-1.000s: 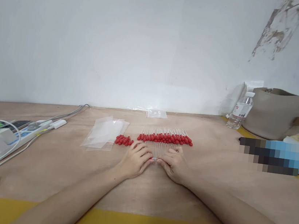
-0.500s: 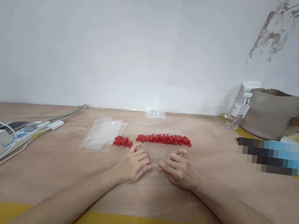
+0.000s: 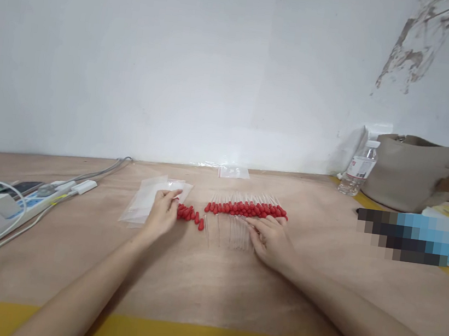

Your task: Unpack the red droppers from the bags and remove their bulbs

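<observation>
My left hand (image 3: 164, 209) is at the left pile of red rubber bulbs (image 3: 189, 214), its fingers pinched together with a bit of red at the tips. My right hand (image 3: 273, 238) reaches over the loose clear glass tubes (image 3: 236, 233), thumb and forefinger closed at their upper ends, apparently on a tube. Behind the tubes lies a row of droppers (image 3: 248, 209), red bulbs toward me and thin clear stems pointing away. One bulb (image 3: 201, 224) rests apart at the pile's right end.
Clear plastic bags (image 3: 141, 201) lie left of the bulbs, and another small bag (image 3: 234, 173) sits by the wall. A power strip with cables (image 3: 33, 206) is at left. A water bottle (image 3: 359, 169) and grey handbag (image 3: 414, 171) stand at back right.
My hands have parted. The left moved left to the bulb pile; the right shifted slightly up to the tubes' upper ends. The tube held between them is no longer there.
</observation>
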Available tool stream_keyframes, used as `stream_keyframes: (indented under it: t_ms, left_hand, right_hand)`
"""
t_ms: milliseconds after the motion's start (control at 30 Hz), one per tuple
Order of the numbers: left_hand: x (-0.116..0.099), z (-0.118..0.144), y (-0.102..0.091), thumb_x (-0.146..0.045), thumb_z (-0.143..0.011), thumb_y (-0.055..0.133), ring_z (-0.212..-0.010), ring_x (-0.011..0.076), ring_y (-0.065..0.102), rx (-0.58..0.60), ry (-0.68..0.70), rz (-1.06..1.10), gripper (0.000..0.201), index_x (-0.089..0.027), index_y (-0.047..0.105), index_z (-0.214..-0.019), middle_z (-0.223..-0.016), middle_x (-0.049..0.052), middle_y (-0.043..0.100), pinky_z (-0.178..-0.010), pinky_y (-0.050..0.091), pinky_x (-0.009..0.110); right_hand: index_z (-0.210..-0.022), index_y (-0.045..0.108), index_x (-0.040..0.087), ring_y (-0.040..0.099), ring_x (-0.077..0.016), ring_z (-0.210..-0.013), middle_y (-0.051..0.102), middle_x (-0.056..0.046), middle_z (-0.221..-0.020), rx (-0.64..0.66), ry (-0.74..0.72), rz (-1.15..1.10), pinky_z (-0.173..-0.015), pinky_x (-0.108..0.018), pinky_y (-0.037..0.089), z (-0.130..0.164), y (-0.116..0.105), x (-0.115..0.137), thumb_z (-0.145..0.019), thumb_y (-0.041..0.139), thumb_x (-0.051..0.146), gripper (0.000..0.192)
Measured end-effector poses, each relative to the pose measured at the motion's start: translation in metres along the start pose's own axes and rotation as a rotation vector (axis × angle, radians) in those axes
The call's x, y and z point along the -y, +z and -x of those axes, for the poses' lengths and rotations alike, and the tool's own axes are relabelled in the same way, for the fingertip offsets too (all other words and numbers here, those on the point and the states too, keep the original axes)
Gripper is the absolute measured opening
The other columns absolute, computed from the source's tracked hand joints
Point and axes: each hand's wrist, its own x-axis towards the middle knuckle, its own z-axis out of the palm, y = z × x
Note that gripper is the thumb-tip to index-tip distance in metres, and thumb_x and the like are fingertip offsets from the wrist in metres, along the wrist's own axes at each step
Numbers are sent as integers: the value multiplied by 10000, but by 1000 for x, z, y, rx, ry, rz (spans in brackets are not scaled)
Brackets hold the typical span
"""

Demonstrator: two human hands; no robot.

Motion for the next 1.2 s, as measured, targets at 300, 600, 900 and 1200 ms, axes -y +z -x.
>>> stream_keyframes:
  t_ms: [300, 600, 900, 1200]
  left_hand:
    - [22, -17, 4, -272, -764, 474, -827, 185, 609, 41, -197, -154, 323, -168, 594, -1045, -888, 49, 665, -792, 443, 287]
    - [17, -13, 7, -367, -803, 431, -956, 245, 589, 138, -202, -244, 346, -179, 643, -1002, -976, 66, 665, -842, 425, 320]
    - [19, -13, -1, -303, -838, 358, -1025, 229, 546, 85, -180, -217, 388, -140, 543, -1138, -1096, 88, 608, -876, 408, 328]
    - [-25, -13, 24, -326, -774, 478, -1093, 280, 418, 170, 332, -402, 213, -193, 643, -802, -1093, 115, 545, -905, 308, 453]
  right_hand:
    - [-791, 614, 172, 469, -184, -755, 626, -58, -744, 155, -60, 193, -709, -365, 210, -29, 28, 32, -791, 436, 187, 179]
    - [-863, 602, 155, 463, -204, -853, 622, -82, -879, 248, -7, 106, -749, -377, 212, -20, 36, 49, -841, 407, 365, 287]
    - [-887, 588, 175, 478, -186, -819, 610, -60, -843, 234, 20, 45, -726, -339, 219, -25, 29, 45, -831, 394, 504, 386]
    - [-769, 636, 186, 492, -154, -732, 595, -37, -711, 114, 55, 125, -694, -317, 220, -15, 2, 2, -843, 441, 381, 286]
